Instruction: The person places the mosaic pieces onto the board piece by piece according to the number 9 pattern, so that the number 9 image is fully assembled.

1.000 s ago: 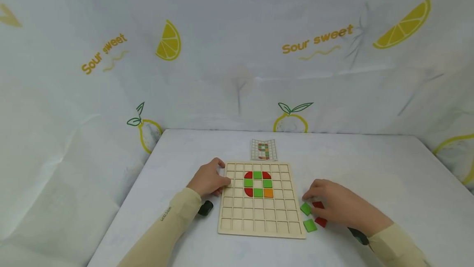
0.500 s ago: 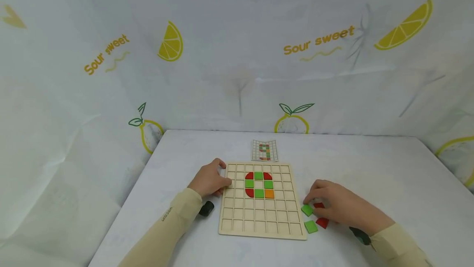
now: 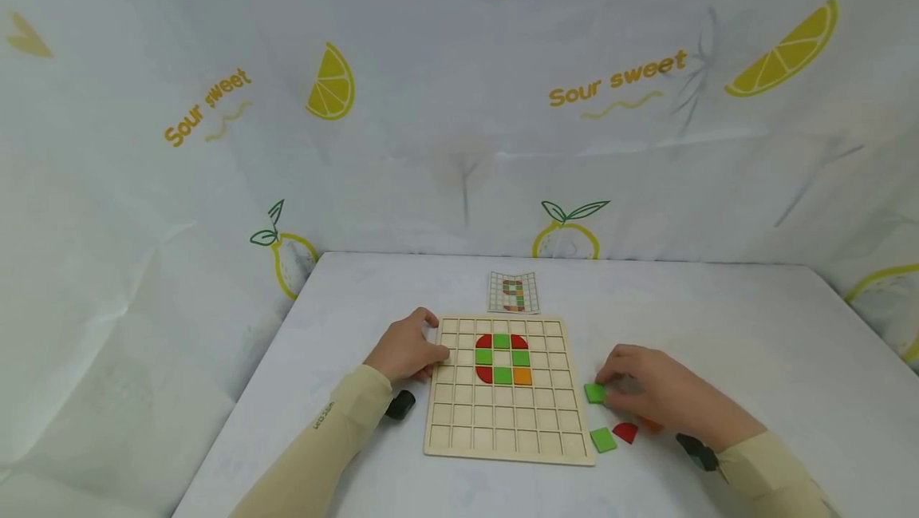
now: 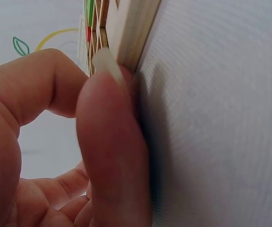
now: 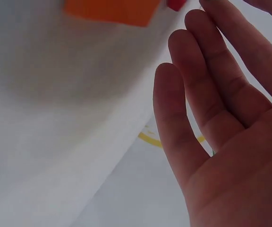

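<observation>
My left hand grips the left edge of a wooden grid board, and its thumb lies against that edge in the left wrist view. Several red, green and orange tiles form a ring in the board's upper middle. Right of the board, my right hand pinches a green square tile between thumb and index finger. Below it lie another green tile, a red quarter-round tile and an orange tile, partly covered by the hand. In the right wrist view, thumb and index tips are cut off.
A small paper pattern card lies behind the board, showing a coloured tile figure on a grid. The white table meets a printed cloth backdrop at its far edge. Dark wrist-worn devices sit under both wrists.
The green tile has shifted slightly away from me with my right hand. A red tile seen beside it earlier is now out of sight, and an orange one shows. The left hand holds still.
</observation>
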Demonstrator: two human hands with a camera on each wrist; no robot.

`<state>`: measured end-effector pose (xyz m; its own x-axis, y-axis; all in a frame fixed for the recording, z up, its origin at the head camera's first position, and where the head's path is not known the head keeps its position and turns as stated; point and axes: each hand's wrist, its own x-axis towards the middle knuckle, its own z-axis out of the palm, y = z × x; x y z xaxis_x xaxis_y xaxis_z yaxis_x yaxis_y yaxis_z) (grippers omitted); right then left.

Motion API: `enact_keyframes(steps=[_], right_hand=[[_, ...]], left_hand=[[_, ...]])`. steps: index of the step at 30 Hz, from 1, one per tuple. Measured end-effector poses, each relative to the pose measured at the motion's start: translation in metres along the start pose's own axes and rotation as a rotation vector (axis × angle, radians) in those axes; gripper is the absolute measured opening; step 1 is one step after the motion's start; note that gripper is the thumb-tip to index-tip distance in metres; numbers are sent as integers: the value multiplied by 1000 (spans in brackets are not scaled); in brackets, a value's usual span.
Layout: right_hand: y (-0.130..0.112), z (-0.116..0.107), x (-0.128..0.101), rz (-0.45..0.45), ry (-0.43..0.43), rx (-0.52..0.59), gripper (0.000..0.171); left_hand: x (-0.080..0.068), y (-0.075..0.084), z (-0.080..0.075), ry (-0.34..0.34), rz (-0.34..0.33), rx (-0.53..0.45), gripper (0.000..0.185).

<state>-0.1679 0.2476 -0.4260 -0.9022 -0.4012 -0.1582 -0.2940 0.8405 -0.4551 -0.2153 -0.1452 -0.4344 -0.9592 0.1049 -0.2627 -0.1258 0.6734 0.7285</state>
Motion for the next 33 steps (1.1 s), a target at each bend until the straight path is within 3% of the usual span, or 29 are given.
enact_keyframes(steps=[7, 14, 33], right_hand=[[-13, -3, 11, 18, 16, -4, 18], [-35, 0, 24, -76, 58, -14, 15], [-72, 15, 43, -182, 30, -20, 14]], left_hand=[[1, 0, 0, 0, -10, 5, 52], [1, 0, -1, -2, -11, 1, 53], [4, -1, 0, -9, -8, -6, 53]])
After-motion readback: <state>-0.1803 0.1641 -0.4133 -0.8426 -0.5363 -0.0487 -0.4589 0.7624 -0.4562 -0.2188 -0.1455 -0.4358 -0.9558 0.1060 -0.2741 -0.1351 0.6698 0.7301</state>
